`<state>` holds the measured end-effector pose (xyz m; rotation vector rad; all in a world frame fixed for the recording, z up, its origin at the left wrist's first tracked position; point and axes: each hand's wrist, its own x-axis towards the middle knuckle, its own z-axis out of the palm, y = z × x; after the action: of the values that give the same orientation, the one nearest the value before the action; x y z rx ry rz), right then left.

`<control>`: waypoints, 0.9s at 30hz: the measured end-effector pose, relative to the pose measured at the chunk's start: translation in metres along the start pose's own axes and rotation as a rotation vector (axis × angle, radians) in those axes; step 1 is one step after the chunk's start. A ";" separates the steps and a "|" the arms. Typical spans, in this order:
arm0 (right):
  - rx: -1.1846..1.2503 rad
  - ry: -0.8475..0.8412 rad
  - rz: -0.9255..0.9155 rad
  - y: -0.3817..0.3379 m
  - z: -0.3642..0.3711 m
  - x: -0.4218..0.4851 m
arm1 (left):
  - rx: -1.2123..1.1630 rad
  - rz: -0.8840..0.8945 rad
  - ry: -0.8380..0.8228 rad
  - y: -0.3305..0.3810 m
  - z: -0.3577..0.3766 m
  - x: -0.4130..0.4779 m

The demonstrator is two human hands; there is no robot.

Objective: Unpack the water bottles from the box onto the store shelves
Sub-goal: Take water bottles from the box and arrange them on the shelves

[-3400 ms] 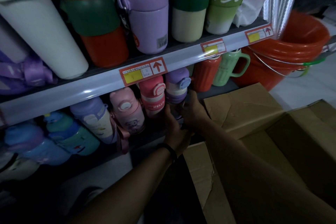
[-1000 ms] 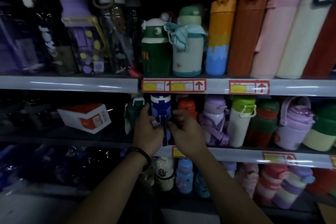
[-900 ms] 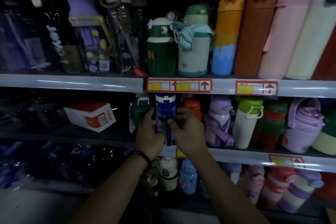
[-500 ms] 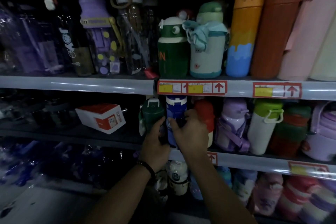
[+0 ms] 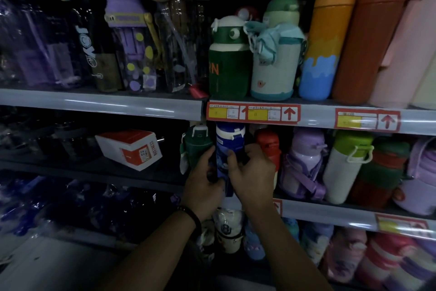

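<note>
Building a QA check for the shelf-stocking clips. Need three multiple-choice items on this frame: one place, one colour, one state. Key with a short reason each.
1. Where does the blue bottle stand?
A) On the middle shelf, between the dark green bottle and the red bottle
B) On the top shelf, beside a tall flask
C) In a carton on the floor

2. What colours is the box lying on that shelf, left of the hands?
A) All black
B) White and orange
C) Yellow and green

3. What are the hands doing?
A) Both hang free
B) Only one touches a bottle
C) The left hand and the right hand both hold the blue bottle

Key:
1 A: those two bottles flank it on that shelf.
2 B: white sides with orange panels.
3 C: fingers of both hands curl round it.
</note>
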<state>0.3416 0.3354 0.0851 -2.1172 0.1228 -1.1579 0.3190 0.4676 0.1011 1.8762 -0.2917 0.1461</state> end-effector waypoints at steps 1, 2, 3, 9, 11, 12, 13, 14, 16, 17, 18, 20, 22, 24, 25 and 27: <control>0.013 -0.004 -0.004 0.001 -0.001 -0.001 | -0.002 -0.007 0.003 -0.001 0.000 0.000; 0.025 -0.009 -0.013 0.003 -0.003 -0.001 | -0.001 -0.010 0.006 -0.002 0.001 0.001; 0.035 -0.015 -0.026 0.005 -0.004 -0.002 | 0.004 -0.013 0.007 -0.005 0.001 0.002; 0.060 -0.063 -0.075 0.011 -0.013 -0.002 | -0.002 -0.032 0.021 -0.011 0.004 0.007; 0.067 -0.088 -0.080 0.013 -0.015 -0.003 | -0.003 -0.031 0.018 -0.011 0.004 0.007; 0.073 -0.101 -0.082 0.013 -0.015 -0.002 | -0.002 -0.031 0.008 -0.011 0.004 0.008; 0.077 -0.110 -0.083 0.014 -0.016 -0.002 | -0.002 -0.032 -0.006 -0.010 0.005 0.009; 0.081 -0.115 -0.085 0.013 -0.016 -0.002 | -0.006 -0.033 -0.018 -0.011 0.005 0.010; 0.078 -0.111 -0.091 0.012 -0.016 -0.002 | -0.007 -0.033 -0.022 -0.010 0.005 0.011; 0.070 -0.105 -0.089 0.012 -0.016 -0.002 | -0.005 -0.031 -0.013 -0.010 0.005 0.011; 0.065 -0.099 -0.080 0.012 -0.015 -0.003 | -0.013 -0.024 -0.005 -0.010 0.004 0.012; 0.058 -0.086 -0.048 0.013 -0.013 -0.003 | -0.041 -0.029 0.004 -0.010 0.004 0.010; 0.066 -0.077 -0.019 0.012 -0.012 -0.003 | -0.066 -0.024 0.007 -0.009 0.005 0.008; 0.102 -0.078 0.017 0.008 -0.012 -0.004 | -0.079 -0.018 0.009 -0.010 0.006 0.007; 0.118 -0.080 0.043 0.005 -0.013 -0.004 | -0.087 -0.020 0.002 -0.009 0.007 0.007; 0.144 -0.081 0.100 0.002 -0.013 -0.005 | -0.111 -0.017 -0.008 -0.006 0.007 0.006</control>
<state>0.3290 0.3289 0.0845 -2.0042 0.1035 -0.9911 0.3263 0.4617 0.0946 1.7697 -0.2835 0.1087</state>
